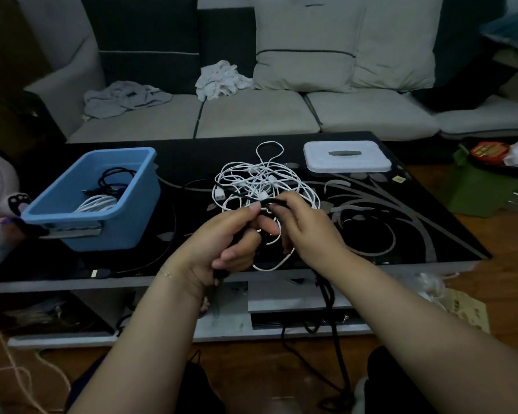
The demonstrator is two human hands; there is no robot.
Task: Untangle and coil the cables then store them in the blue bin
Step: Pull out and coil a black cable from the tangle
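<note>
Above the worktop's near edge, a black cable [271, 201] is pinched by both hands [232, 237] [307, 225]; the white cable tangle [263, 183] could be dragged along if snagged.

Dim room, low contrast, bluish-grey cast overall. Light is soft and diffuse, no clear source, no hard shadows. Glossy black table [401, 234] shows only faint sheen, no strong glare. Corners fall off dark, esp. top left. Wide-angle bend curves the sofa [281, 115] and table edges. Forearms at bottom look soft; grain and slight smear throughout.
</note>
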